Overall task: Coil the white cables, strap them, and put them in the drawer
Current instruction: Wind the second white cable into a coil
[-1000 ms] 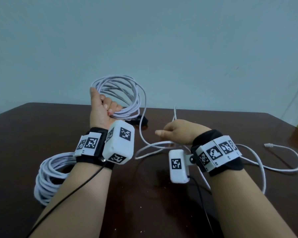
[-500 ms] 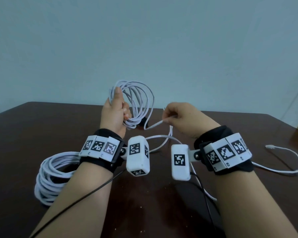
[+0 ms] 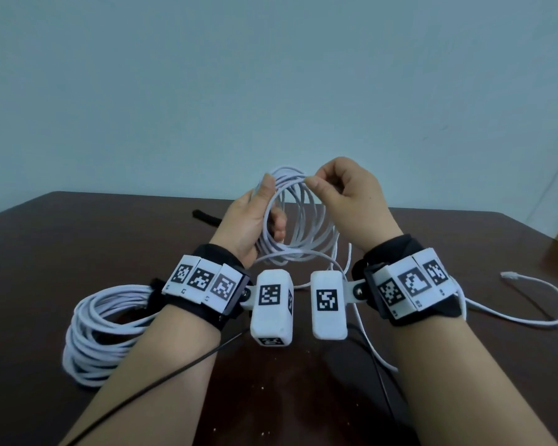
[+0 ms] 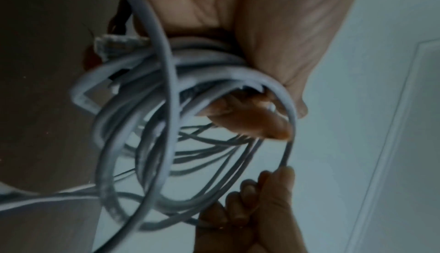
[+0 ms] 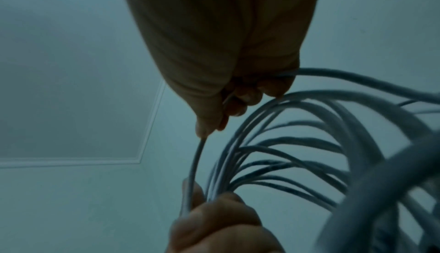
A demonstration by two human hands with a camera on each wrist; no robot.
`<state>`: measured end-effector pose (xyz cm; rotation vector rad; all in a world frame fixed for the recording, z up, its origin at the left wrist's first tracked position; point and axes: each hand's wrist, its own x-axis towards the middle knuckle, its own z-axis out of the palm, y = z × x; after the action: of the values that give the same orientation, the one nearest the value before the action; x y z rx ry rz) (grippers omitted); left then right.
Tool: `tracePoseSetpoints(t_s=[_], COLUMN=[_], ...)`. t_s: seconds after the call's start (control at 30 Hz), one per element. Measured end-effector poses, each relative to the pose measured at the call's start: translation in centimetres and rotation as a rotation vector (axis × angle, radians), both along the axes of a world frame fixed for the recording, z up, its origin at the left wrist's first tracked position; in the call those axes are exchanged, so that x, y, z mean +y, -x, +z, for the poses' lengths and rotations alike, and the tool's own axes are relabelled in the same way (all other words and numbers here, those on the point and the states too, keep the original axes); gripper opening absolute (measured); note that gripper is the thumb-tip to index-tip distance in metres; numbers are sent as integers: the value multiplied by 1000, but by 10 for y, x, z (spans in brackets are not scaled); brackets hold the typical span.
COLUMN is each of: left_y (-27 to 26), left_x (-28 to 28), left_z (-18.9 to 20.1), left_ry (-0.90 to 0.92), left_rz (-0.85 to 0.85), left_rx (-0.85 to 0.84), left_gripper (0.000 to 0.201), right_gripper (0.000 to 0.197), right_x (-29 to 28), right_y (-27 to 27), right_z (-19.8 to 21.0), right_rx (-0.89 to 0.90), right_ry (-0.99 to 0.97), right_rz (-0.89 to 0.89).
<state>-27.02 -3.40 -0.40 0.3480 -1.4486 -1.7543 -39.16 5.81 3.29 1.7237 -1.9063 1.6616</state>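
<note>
Since a second ago we are bringing our right hand up from the table to the coil. Our left hand is gripping the raised coil while our right is pinching one white strand at its top. A second coiled cable is lying at the table's left, and the loose tail is trailing right.

Left hand gripping cable coil, right hand pinching a strand (second coil on table)

No readable text, only coded squares on wrist bands.
</note>
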Motion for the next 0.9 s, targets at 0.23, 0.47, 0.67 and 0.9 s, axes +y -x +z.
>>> tracePoseSetpoints(t_s=[0.23, 0.47, 0.67, 0.9], left_y=[-3, -13, -9, -7], left_x=[-2, -9, -4, -5], left_z=[1, -2, -2, 4], left_ry=[-107, -157, -155, -195], left_rz=[-309, -471, -433, -200], left_rx=[108, 234, 211, 181], left_gripper=[51, 38, 53, 41], right_gripper=[27, 50, 10, 17], right_x=[-5, -3, -4, -8], right_y=[8, 14, 13, 4], right_z=[-5, -13, -17, -17], right_rx=[-89, -192, -286, -180], right_ry=[38, -227, -179, -112], right_rz=[-108, 161, 201, 150])
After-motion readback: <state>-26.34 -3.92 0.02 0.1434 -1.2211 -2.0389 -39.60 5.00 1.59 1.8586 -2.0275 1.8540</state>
